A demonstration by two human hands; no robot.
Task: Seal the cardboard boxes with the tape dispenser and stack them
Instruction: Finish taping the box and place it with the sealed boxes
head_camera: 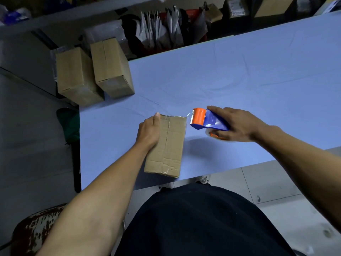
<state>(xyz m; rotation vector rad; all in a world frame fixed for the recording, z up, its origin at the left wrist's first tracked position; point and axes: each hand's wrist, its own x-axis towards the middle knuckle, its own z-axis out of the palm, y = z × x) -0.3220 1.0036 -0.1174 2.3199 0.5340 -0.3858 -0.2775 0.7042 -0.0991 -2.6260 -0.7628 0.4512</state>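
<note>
While the left hand (149,131) presses the cardboard box (167,146) steady, fingers curled over its edge, the right hand (238,124) grips the tape dispenser (206,121) just beside it.

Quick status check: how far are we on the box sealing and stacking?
Looks done: two brown cardboard boxes sit side by side at the table's far left corner, not stacked. In hand: the left hand holds a third brown cardboard box with clear tape along its seam; the right hand grips the blue and orange tape dispenser just off its far end. Left: stacking.
</note>
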